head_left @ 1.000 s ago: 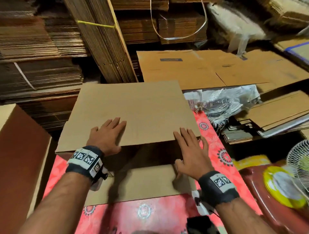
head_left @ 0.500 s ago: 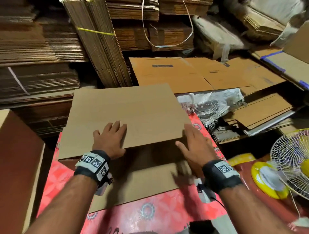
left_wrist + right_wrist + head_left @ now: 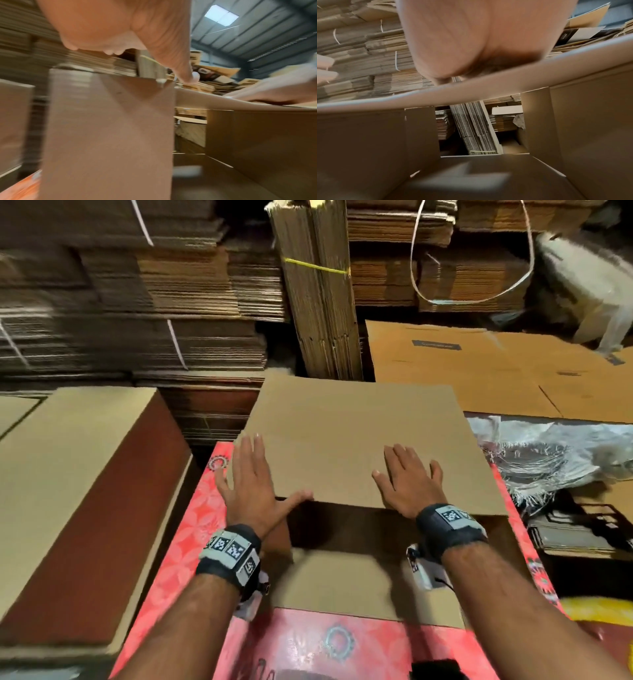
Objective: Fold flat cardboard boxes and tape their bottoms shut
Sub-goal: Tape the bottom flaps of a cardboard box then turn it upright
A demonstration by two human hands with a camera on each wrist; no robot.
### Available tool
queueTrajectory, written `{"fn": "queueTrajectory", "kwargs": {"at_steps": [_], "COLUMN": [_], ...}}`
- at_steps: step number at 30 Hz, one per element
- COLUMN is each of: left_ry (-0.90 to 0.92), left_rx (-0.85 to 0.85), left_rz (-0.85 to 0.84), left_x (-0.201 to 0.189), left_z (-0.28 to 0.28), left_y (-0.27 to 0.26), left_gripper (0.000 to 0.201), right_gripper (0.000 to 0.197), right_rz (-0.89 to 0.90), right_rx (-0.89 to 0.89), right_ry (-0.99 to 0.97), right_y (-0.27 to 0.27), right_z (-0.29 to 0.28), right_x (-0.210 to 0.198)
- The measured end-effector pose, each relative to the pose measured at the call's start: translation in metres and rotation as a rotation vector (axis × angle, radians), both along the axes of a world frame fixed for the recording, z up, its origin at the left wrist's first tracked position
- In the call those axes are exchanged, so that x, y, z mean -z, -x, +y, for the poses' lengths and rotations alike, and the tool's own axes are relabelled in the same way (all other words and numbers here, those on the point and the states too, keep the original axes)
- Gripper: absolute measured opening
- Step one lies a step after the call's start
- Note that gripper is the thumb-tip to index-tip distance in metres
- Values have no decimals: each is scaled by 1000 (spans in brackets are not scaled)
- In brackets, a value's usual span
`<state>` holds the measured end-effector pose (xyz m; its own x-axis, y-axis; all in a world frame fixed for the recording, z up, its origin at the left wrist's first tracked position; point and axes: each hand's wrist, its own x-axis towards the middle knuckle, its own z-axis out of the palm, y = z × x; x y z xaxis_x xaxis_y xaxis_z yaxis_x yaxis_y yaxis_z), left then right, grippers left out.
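A brown cardboard box lies on its side on the red flowered table, opened into a tube, its mouth dark and facing me. My left hand lies flat at the left corner of the top panel, fingers straight, thumb spread along the near edge. My right hand presses flat on the same panel further right. A lower flap rests on the table below my wrists. The left wrist view shows the box's side wall under my palm. In the right wrist view the box interior runs through to the far open end.
A tall brown box stands close on the left. Stacks of flat cardboard and an upright bundle tied with yellow string fill the back. Loose cardboard sheets and crumpled plastic lie to the right.
My view has swung left. My left hand has slid to the panel's left corner, and my right hand has come off the right edge onto the top panel. The box stands more open.
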<state>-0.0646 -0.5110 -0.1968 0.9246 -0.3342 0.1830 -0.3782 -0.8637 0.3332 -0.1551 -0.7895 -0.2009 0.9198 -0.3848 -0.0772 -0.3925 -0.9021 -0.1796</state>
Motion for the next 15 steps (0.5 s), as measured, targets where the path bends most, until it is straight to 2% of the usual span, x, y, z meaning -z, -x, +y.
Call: {"fn": "queueTrajectory", "kwargs": {"at_steps": [4,7,10,11,12,14,15], "left_ry": [77,140,242,274,277,222,215], "left_rx": [-161,-138,-70,-79,-111,-185,-198], "left_rz": [182,258,384,445,477,406,345], "left_x": [4,4,10,12,13,16,17], "left_z": [13,24,57,73,90,112,116], "left_y": [2,4,0,-2,-3,0,5], "left_gripper": [148,149,134,122,101,44,25], "right_gripper": [66,66,65,64,64,64,64], "right_rz": [-29,-20,-34,-35,-36,-37,-37], "right_rx": [-11,-17,-30,-33,-34,-37,-40], "right_ry": [-11,-25,-19,-16,-15,-17,-19], "right_y": [-4,-2,0,1,2,3,3], "right_z": [0,-1,-8,-11,-13,-16,-15], "right_x": [3,3,3,3,4,5,5]}}
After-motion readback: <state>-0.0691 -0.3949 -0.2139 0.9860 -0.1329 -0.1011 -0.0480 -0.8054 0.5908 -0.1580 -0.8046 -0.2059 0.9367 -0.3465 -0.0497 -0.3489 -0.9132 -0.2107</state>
